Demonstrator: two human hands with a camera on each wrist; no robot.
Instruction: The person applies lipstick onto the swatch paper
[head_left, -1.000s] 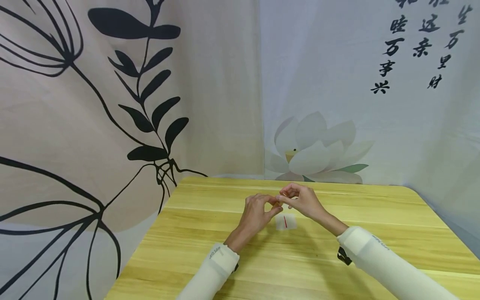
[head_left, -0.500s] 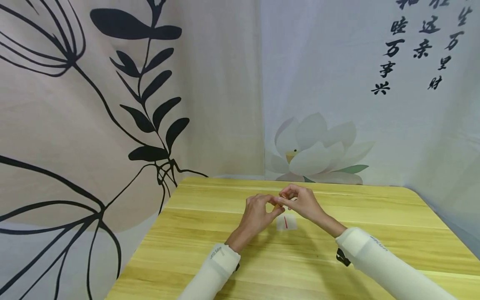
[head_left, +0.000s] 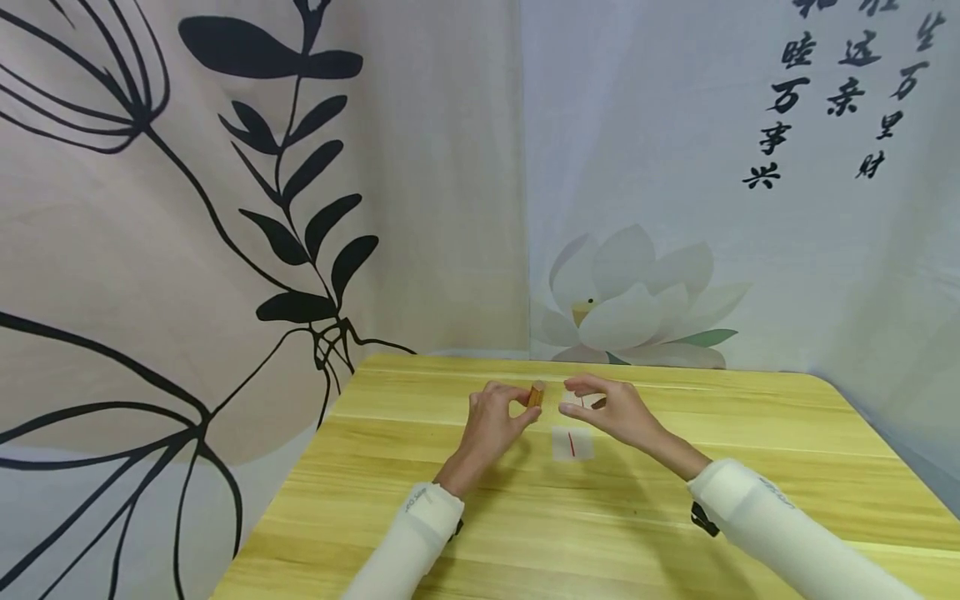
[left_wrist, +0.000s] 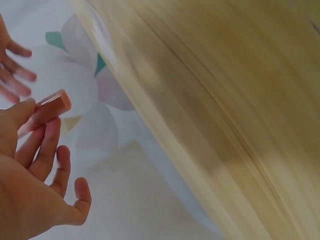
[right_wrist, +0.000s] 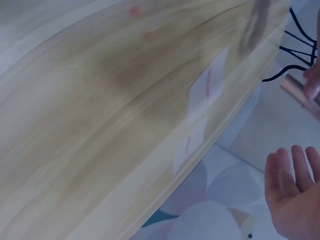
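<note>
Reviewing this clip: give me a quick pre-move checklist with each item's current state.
1. Left hand grips the small brown block between thumb and fingers: ok.
2. Block lifted off the wooden table: ok.
3. Right hand holds a small piece: cannot tell, too small; its fingers look loosely curled.
4. Hands apart, not touching: ok.
5. White slip with a red line lies flat on the table between the hands: ok.

Slip [head_left: 572, 443] on table [head_left: 750, 433], before both hands
</note>
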